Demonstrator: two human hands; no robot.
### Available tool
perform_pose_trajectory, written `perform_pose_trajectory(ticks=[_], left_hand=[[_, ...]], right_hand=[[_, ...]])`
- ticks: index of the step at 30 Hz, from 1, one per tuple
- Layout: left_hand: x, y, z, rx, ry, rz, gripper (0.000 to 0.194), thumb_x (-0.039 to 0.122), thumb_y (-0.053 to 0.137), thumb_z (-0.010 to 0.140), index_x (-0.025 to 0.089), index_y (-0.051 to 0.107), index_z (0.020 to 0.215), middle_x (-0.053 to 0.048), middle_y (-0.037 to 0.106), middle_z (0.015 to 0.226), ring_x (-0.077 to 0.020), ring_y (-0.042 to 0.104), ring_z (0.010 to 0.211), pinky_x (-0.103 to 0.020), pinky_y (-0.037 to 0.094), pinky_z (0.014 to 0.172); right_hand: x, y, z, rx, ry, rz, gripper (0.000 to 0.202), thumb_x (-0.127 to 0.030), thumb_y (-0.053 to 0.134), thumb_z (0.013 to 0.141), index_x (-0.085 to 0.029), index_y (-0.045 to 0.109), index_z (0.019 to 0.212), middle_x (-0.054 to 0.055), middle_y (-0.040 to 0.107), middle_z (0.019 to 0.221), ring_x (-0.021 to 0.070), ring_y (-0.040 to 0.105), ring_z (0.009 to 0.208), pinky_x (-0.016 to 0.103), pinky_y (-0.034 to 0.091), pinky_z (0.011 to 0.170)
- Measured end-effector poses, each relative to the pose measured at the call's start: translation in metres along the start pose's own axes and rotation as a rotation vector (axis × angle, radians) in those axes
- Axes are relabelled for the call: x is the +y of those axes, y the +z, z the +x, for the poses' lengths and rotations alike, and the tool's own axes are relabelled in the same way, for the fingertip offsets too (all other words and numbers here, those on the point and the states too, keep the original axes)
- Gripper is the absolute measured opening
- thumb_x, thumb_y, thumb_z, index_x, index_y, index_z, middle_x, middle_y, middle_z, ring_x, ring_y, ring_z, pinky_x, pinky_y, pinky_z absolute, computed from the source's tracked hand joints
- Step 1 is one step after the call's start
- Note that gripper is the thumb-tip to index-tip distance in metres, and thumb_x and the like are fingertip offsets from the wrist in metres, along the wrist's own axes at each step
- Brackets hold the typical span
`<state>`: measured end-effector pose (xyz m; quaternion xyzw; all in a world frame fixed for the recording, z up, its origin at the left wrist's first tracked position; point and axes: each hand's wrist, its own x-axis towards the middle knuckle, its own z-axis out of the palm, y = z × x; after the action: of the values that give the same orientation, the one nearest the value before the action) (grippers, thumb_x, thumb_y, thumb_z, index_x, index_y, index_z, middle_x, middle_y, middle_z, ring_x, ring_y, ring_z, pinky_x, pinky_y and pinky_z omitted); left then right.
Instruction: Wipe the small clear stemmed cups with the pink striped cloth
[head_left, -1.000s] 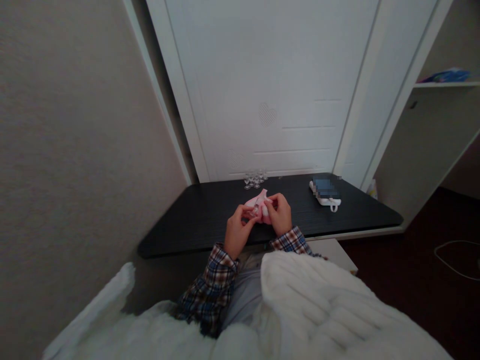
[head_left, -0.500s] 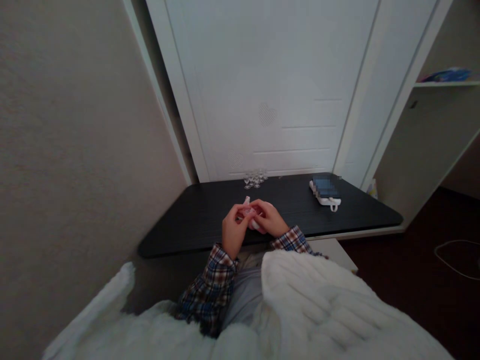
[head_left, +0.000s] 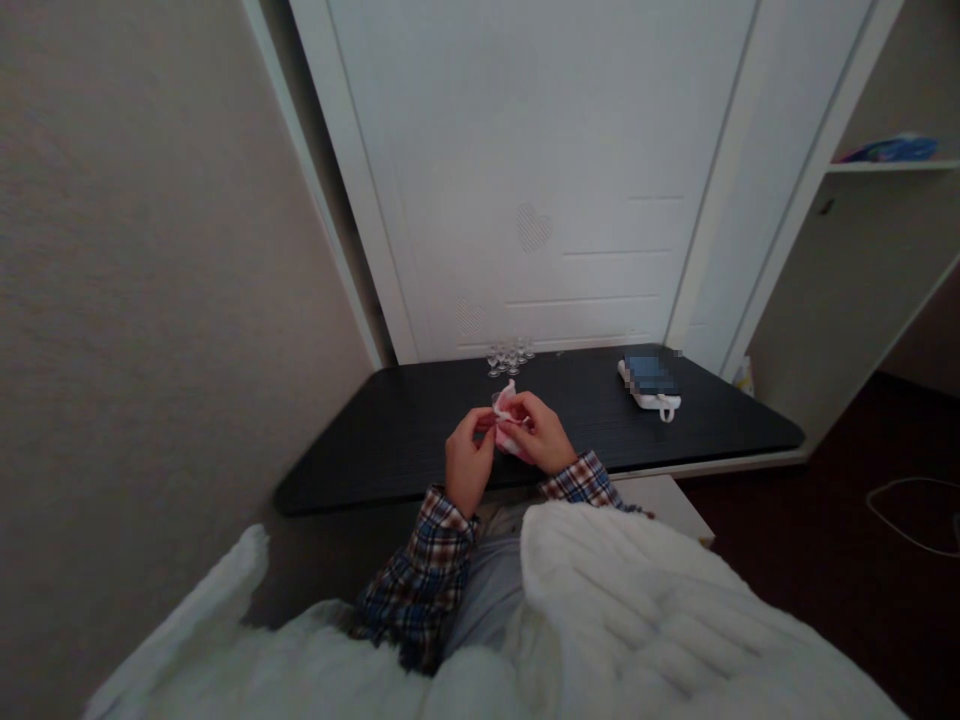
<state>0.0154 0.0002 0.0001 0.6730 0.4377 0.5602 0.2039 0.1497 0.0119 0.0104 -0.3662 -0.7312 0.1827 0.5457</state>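
Note:
Just above the front part of the dark tabletop, my two hands meet in front of me. My right hand is closed on a pink and white cloth, which bunches between its thumb and fingers, one corner sticking up. My left hand pinches a small clear glass against the cloth's left side. Only a bit of the glass shows; fingers and cloth hide the rest. Beyond the hands, several small stemmed glasses stand grouped near the back edge.
The dark tabletop meets a white panel behind it. To the right lies a phone-like device on a white case with a loop. A white fluffy garment covers my lap, and a wall rises on the left.
The cloth has shifted in my fingers, its raised corner now further right and more of it showing. My right fingers have lifted slightly off the left ones. The glasses behind stay put.

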Motion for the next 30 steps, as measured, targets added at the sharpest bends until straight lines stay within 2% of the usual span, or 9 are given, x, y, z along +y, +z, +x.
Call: perform_pose_trajectory(ticks=[4,11,21,30], left_hand=[[0.0014,0.0002,-0.0007,-0.006,0.01,-0.018,0.02,0.018,0.047,0.078,0.017,0.058,0.096,-0.006,0.064,0.091,-0.0156,0.062,0.082,-0.025,0.051,0.066],[-0.0009,0.0001,-0.0006,-0.043,0.024,-0.02,0.023,0.018,0.048,0.079,0.018,0.058,0.1,-0.006,0.064,0.099,-0.0168,0.062,0.088,-0.025,0.052,0.067],[-0.0028,0.0015,-0.0022,-0.003,0.023,0.008,0.02,0.021,0.049,0.08,0.019,0.059,0.098,-0.005,0.065,0.094,-0.0161,0.062,0.084,-0.023,0.05,0.062],[-0.0036,0.0002,-0.0028,0.06,0.053,0.056,0.017,0.023,0.049,0.081,0.019,0.06,0.093,-0.005,0.062,0.094,-0.0176,0.059,0.087,-0.023,0.049,0.06]], right_hand=[[0.0004,0.0008,0.0007,0.034,0.013,-0.065,0.018,-0.03,0.054,0.077,-0.02,0.054,0.092,0.0,0.058,0.084,0.0128,0.054,0.073,0.023,0.043,0.063],[0.0066,0.001,0.0004,0.003,0.04,-0.134,0.012,-0.029,0.05,0.081,-0.019,0.055,0.083,-0.001,0.057,0.073,0.0119,0.052,0.068,0.022,0.04,0.061],[0.0021,-0.0001,0.0006,0.025,0.026,-0.132,0.008,-0.026,0.052,0.078,-0.018,0.054,0.079,-0.001,0.056,0.072,0.0118,0.052,0.068,0.022,0.039,0.062],[-0.0008,0.0,-0.0006,-0.015,-0.015,-0.084,0.011,-0.029,0.052,0.079,-0.019,0.053,0.084,-0.001,0.056,0.076,0.0114,0.052,0.069,0.022,0.041,0.062]])
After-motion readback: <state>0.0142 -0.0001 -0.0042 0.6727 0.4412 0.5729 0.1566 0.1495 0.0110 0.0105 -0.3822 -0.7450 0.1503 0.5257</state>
